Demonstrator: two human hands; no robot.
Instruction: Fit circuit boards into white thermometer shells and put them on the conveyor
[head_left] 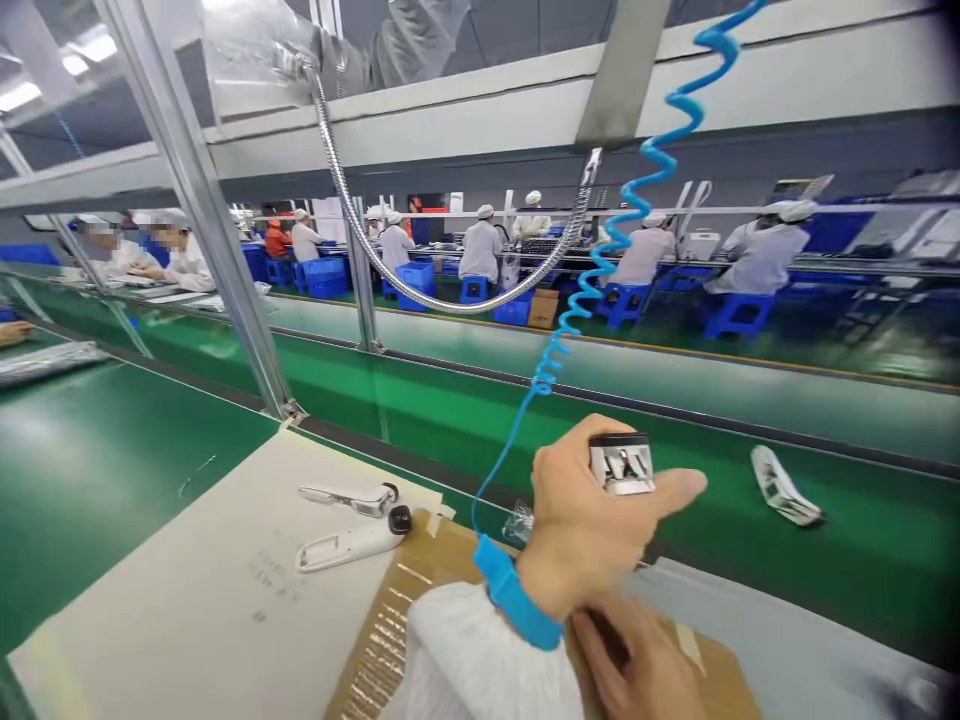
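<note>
Left hand (589,510): partly closed, fingers curled about a white, black-edged part (622,465), thumb jutting out toward 3 o'clock. Right hand (649,660): at 6 o'clock from that part, fingers bent over the cardboard (720,670); whether it grips anything, cannot tell. From the held part, two white handle-shaped pieces (349,548) lie between 8 and 9 o'clock, and another white piece (784,487) rests on the green belt at 3 o'clock. Judgement on handling: bringing the thumb in against the part's side would firm the grip; slack in the blue coiled cord (555,362), toward 10–11 o'clock, should prevent tugging at the wrist strap (517,598).
</note>
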